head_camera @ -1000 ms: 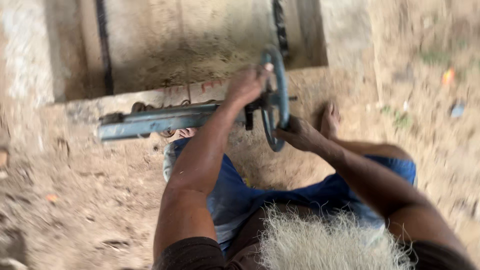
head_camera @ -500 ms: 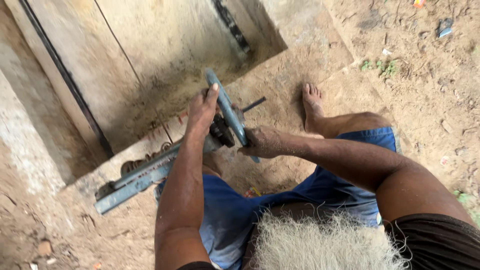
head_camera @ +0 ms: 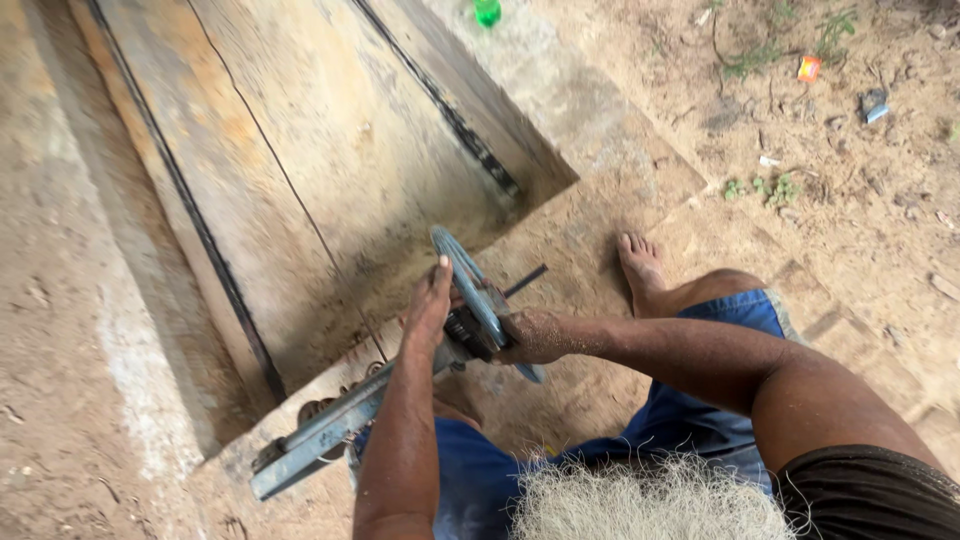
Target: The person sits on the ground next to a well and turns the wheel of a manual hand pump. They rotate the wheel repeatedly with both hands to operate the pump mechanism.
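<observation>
I am sitting on sandy ground with a grey-blue metal tool across my lap: a long bar (head_camera: 320,430) ending in a round hand wheel (head_camera: 478,295). My left hand (head_camera: 430,305) grips the wheel's upper rim. My right hand (head_camera: 530,335) is closed on the wheel's lower side, near a dark hub and a thin black rod (head_camera: 525,280) sticking out. A rusty chain or gear (head_camera: 320,408) shows under the bar. My bare foot (head_camera: 640,265) rests on the dirt just right of the wheel.
A large slanted wooden slab (head_camera: 330,170) with dark lines lies ahead in a sunken pit with concrete edges (head_camera: 590,130). A green bottle (head_camera: 487,12) stands at the top. Litter and small weeds (head_camera: 770,188) dot the dirt to the right.
The view has swung left and tilted, so the slab now runs diagonally. Both hands have stayed on the wheel, which has turned somewhat; the right hand has shifted along its lower rim.
</observation>
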